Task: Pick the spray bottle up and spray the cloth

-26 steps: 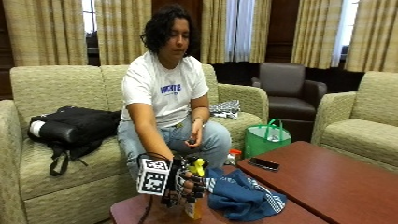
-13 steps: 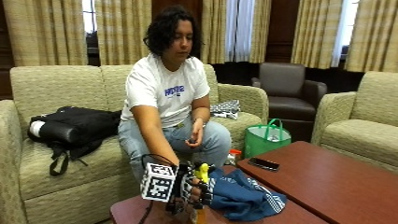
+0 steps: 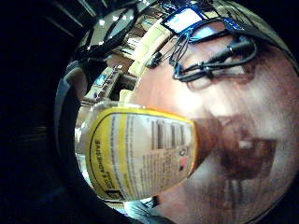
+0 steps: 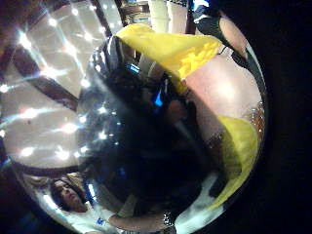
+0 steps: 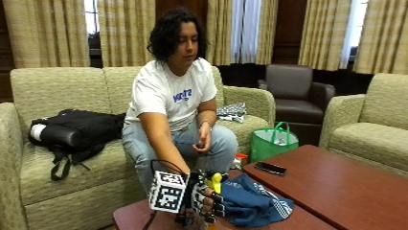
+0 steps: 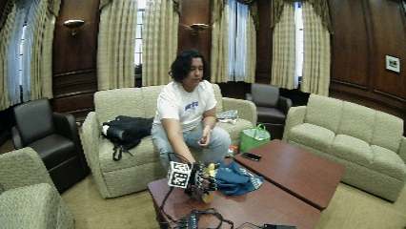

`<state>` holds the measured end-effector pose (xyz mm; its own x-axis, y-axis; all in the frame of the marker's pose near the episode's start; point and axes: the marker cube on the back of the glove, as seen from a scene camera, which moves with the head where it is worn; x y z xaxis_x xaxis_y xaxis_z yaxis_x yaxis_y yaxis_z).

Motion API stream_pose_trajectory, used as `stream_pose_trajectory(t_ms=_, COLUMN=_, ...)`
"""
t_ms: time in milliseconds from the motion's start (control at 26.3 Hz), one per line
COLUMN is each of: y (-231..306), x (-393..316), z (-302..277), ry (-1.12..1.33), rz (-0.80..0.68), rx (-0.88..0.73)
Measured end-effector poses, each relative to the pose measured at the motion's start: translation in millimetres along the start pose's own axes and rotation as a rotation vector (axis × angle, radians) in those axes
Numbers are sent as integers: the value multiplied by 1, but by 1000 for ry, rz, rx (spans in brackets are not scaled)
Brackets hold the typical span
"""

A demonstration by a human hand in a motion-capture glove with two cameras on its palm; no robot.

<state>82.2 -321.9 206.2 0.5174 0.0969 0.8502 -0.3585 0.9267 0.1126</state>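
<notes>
Spray bottle (image 5: 215,181) is clasped upright in the gloved right hand (image 5: 205,201), lower centre, beside the blue cloth (image 5: 252,203) on the tabletop (image 5: 331,184).

Gloved right hand (image 5: 205,201) fingers curled

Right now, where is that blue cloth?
In the outside view the blue cloth lies crumpled on the near brown table, right beside the gloved hand holding the yellow-topped spray bottle.
</notes>
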Motion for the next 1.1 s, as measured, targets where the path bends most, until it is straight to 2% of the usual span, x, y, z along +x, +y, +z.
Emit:
stream_pose_trajectory(t_ms=343, y=-25, x=2, z=10, ry=-63, rz=16, rx=60)
stream_pose_trajectory(t_ms=724, y=-24, x=-4, z=8, ry=-62, rz=-45, rx=78)
stream_pose_trajectory(t_ms=1104, y=-14, x=-46, z=-44, ry=-128, rz=-66, rx=40)
